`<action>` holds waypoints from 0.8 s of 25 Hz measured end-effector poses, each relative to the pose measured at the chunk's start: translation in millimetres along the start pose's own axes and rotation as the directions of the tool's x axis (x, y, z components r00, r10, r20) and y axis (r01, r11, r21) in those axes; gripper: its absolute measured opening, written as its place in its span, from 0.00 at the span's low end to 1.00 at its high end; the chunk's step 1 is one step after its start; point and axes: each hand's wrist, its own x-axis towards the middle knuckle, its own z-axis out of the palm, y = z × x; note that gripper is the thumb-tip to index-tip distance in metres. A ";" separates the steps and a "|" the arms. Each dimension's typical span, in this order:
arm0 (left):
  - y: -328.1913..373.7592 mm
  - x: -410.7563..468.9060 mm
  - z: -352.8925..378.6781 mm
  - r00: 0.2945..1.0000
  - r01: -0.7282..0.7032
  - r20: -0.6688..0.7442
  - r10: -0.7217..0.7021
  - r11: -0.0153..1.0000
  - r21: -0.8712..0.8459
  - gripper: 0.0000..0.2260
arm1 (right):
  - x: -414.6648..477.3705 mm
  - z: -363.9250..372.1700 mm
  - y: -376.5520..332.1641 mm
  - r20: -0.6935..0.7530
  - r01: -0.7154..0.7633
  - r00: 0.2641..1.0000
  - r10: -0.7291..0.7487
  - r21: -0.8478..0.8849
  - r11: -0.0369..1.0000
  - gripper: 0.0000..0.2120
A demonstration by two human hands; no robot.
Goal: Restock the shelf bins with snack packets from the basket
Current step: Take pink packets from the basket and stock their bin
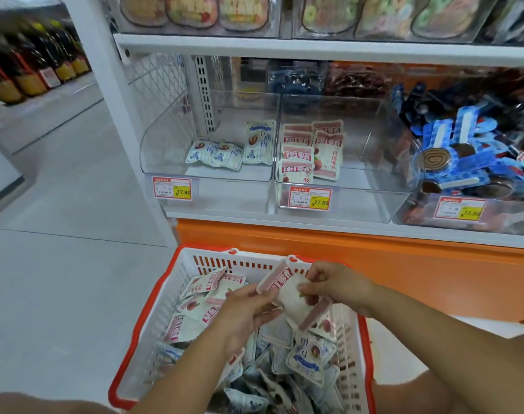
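At the left, our red-rimmed basket (148,312) stands below the shelf, heaped with snack packets. Above it, the left bin (165,156) holds a few blue-printed packets. Our left hand (243,315) curls its fingers on a pink-banded packet (287,294) just over the basket, and our right hand (338,285) pinches its other side. The middle bin (362,186) holds matching pink packets.

Left hand (245,313) and right hand (336,284) both grip a small stack of pink-edged packets (288,294) above the red-rimmed basket (162,297), which holds mixed pink and blue packets. Middle bin (361,144) holds a few matching pink packets; left bin (165,144) holds a few blue-white ones.
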 end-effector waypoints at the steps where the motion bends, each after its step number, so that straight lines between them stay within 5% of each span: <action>1: 2.8 -1.5 0.9 1.000 -0.018 -0.015 0.019 1.000 0.004 0.08 | -1.4 0.1 -0.2 0.017 -0.011 1.000 0.010 0.062 0.998 0.11; 4: 8.4 -8.2 4.8 0.997 -0.062 -0.053 0.062 0.998 -0.001 0.08 | -4.3 3.1 -5.9 0.016 -0.004 1.000 0.002 0.113 0.994 0.10; 7: 11.3 -10.3 11.0 0.999 -0.019 -0.052 0.017 0.999 -0.043 0.16 | -5.5 15.0 -10.5 -0.218 0.211 0.944 -0.247 -0.176 0.962 0.03; 9: 17.9 -12.6 14.3 0.998 0.061 0.027 -0.058 0.991 -0.121 0.23 | -9.0 21.9 -7.9 -0.192 0.363 0.815 -0.547 -0.567 0.739 0.04; 11: 25.9 -15.1 12.0 0.992 0.074 0.115 -0.053 0.979 -0.190 0.23 | -13.0 30.9 -4.3 0.069 0.484 0.764 -0.642 -0.718 0.499 0.09; 13: 31.2 -13.7 4.8 0.994 0.029 0.105 -0.013 0.988 -0.154 0.17 | -18.6 35.2 -12.8 0.072 0.507 0.796 -0.601 -0.621 0.598 0.08; 16: 35.8 -11.4 -4.0 0.995 -0.018 0.091 0.028 0.994 -0.110 0.15 | -12.5 24.5 -26.5 -0.182 0.365 0.857 -0.483 -0.447 0.817 0.13; 20: 42.2 -16.8 2.1 0.982 -0.121 0.156 0.104 0.988 0.101 0.16 | -7.2 13.7 -33.1 -0.130 0.237 0.943 -0.305 -0.378 0.895 0.24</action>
